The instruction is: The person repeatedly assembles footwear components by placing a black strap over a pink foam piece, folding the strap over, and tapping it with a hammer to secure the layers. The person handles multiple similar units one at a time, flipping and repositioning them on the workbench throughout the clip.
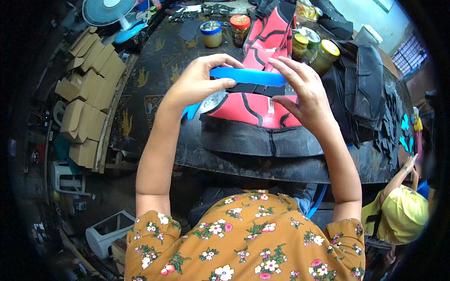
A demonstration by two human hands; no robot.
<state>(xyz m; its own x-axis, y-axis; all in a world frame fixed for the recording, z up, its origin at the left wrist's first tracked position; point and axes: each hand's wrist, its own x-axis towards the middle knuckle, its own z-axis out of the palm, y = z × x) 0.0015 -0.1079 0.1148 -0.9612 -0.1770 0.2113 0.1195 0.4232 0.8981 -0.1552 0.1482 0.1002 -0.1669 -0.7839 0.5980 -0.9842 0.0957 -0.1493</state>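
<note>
From the head camera, both hands meet above the middle of the dark tabletop (154, 93), just inside its near edge; the left hand (194, 84) pinches the left end of a blue strip (248, 75) between thumb and fingers, and the right hand (304, 91) holds the right end, its fingers spread along the strip with the thumb underneath; a black band (255, 89) lies directly under the blue strip and seems pressed against it, though whether the two are already stuck cannot be told; below the hands a stack of pink-and-black cut pieces (253, 110) rests on grey-black sheets (243, 138) near the tabletop's near edge; toward the far edge stand several jars (212, 33) with coloured lids, and a heap of black material (363, 84) fills the right side; small black and blue scraps (396, 126) lie at the right edge; cardboard boxes (86, 89) are stacked off the left edge, a fan (105, 10) sits at the far left corner, and another person in yellow (398, 213) works low at the right; the step in hand looks like lining up the blue strip on the black band, which by my judgement calls for an even press along the whole length with both ends kept square.
</note>
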